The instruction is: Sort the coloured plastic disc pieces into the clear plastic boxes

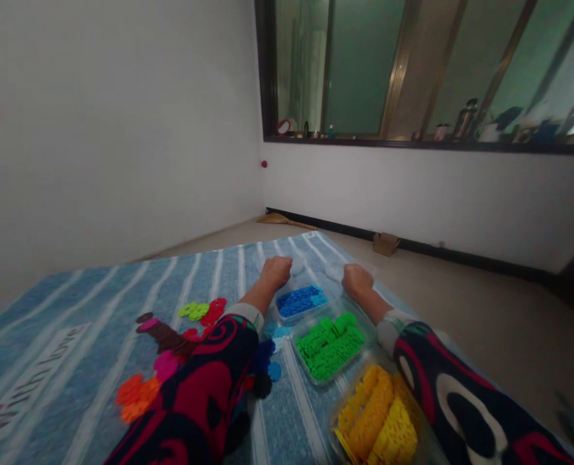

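Note:
My left hand (276,272) and my right hand (357,282) are both closed, reaching out over the far part of the cloth. A pale see-through plastic thing (334,271) shows between them, close to the fingers; its shape is too faint to make out, perhaps a clear container or lid. Just below them sits a clear box of blue plastic discs (300,301). Nearer to me is a clear box of green discs (330,345), then one of yellow discs (381,416) by my right forearm. Beside my left arm lie loose orange discs (138,397), brown discs (168,339) and yellow-green discs (194,311).
A blue and white striped cloth (97,290) covers the surface. Dark blue and black discs (262,386) lie partly under my left sleeve. On the floor beyond are a small cardboard box (386,243) and a broom (280,219). Bottles (465,118) line the window ledge.

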`<action>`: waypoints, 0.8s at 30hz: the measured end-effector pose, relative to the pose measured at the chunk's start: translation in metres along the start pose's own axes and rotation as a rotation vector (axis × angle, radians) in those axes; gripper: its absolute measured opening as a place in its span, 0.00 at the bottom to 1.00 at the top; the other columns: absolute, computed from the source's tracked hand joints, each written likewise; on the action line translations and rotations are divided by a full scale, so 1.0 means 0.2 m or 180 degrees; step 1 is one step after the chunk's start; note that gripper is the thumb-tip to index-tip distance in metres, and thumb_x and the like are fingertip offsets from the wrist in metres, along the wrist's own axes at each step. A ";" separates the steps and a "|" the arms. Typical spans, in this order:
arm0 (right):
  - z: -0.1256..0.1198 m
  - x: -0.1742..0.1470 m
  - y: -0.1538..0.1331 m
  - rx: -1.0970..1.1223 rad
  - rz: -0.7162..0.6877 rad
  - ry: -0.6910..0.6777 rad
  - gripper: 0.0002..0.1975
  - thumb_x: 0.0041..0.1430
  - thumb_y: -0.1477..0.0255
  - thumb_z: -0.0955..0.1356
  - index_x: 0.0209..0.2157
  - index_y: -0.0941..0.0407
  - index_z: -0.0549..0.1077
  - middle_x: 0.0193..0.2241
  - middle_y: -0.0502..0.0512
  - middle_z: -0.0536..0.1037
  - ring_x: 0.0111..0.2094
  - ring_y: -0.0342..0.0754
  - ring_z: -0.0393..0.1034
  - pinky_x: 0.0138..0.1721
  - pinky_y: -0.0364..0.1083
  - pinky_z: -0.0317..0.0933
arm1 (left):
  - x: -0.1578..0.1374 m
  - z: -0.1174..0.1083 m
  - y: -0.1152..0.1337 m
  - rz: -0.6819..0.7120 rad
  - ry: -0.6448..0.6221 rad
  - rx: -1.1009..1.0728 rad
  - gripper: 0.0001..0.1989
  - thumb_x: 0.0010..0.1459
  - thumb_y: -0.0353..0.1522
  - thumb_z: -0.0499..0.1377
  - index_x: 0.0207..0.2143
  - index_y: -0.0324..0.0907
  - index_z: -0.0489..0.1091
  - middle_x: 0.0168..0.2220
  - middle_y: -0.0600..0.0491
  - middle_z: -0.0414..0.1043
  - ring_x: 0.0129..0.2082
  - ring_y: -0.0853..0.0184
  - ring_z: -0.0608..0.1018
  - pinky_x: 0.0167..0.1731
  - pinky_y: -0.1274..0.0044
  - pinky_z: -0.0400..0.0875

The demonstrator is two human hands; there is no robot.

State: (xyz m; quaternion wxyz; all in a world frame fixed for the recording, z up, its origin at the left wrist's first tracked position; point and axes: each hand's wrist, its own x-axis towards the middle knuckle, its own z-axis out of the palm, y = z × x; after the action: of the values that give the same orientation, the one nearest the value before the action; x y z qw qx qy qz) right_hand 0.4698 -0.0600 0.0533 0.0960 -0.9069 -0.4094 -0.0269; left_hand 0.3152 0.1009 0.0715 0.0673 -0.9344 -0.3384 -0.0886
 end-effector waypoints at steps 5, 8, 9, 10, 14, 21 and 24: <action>0.02 -0.03 -0.09 -0.0043 -0.0215 0.0023 0.17 0.60 0.79 0.59 0.47 0.58 0.72 0.48 0.64 0.73 0.49 0.52 0.69 0.45 0.46 0.63 | -0.05 0.03 0.02 0.0104 0.0181 -0.0167 0.16 0.61 0.35 0.49 0.49 0.42 0.68 0.47 0.43 0.73 0.49 0.57 0.72 0.48 0.67 0.62; 0.02 -0.10 -0.12 -0.0153 -0.0456 0.0203 0.16 0.62 0.76 0.58 0.46 0.58 0.72 0.48 0.64 0.72 0.50 0.54 0.66 0.44 0.47 0.63 | -0.17 0.03 0.00 -0.0050 0.0354 -0.0220 0.17 0.62 0.34 0.47 0.47 0.38 0.69 0.47 0.40 0.71 0.51 0.56 0.70 0.48 0.67 0.61; 0.02 -0.12 -0.13 -0.0212 -0.0536 0.0279 0.16 0.62 0.76 0.58 0.46 0.58 0.72 0.47 0.64 0.71 0.50 0.54 0.65 0.43 0.48 0.63 | -0.21 0.03 -0.01 -0.0093 0.0388 -0.0241 0.17 0.62 0.33 0.47 0.47 0.37 0.69 0.47 0.40 0.71 0.51 0.55 0.70 0.48 0.67 0.61; 0.02 -0.14 -0.14 -0.0271 -0.0599 0.0335 0.16 0.62 0.76 0.58 0.45 0.58 0.72 0.47 0.65 0.71 0.50 0.54 0.64 0.42 0.48 0.64 | -0.26 0.03 -0.01 -0.0121 0.0403 -0.0267 0.16 0.62 0.33 0.47 0.46 0.37 0.70 0.46 0.40 0.71 0.50 0.55 0.69 0.48 0.67 0.61; 0.01 -0.16 -0.15 -0.0410 -0.0579 0.0153 0.16 0.60 0.78 0.58 0.43 0.61 0.75 0.45 0.68 0.71 0.49 0.56 0.65 0.42 0.48 0.64 | -0.43 0.04 -0.01 -0.0204 0.0343 -0.0432 0.14 0.60 0.33 0.50 0.43 0.40 0.71 0.44 0.43 0.72 0.48 0.58 0.70 0.48 0.70 0.63; 0.00 -0.20 -0.18 -0.0197 -0.0551 0.0014 0.16 0.61 0.76 0.59 0.45 0.61 0.74 0.46 0.69 0.74 0.50 0.57 0.67 0.45 0.50 0.63 | -0.51 0.07 0.02 -0.0998 0.0127 -0.0923 0.19 0.59 0.40 0.52 0.44 0.34 0.70 0.41 0.36 0.75 0.43 0.54 0.76 0.39 0.68 0.69; 0.00 -0.19 -0.20 -0.0072 -0.0316 -0.0133 0.15 0.58 0.77 0.62 0.44 0.62 0.75 0.45 0.70 0.76 0.47 0.56 0.71 0.44 0.50 0.64 | -0.46 0.11 0.03 -0.1197 -0.0177 -0.1317 0.13 0.56 0.36 0.55 0.30 0.35 0.74 0.29 0.42 0.77 0.34 0.59 0.80 0.30 0.75 0.68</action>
State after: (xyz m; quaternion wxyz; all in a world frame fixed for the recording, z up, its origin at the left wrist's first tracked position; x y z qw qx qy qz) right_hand 0.4149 -0.0632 0.0543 0.0757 -0.8869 -0.4554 -0.0173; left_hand 0.2525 0.0437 0.0298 -0.1519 -0.8511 -0.4823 -0.1410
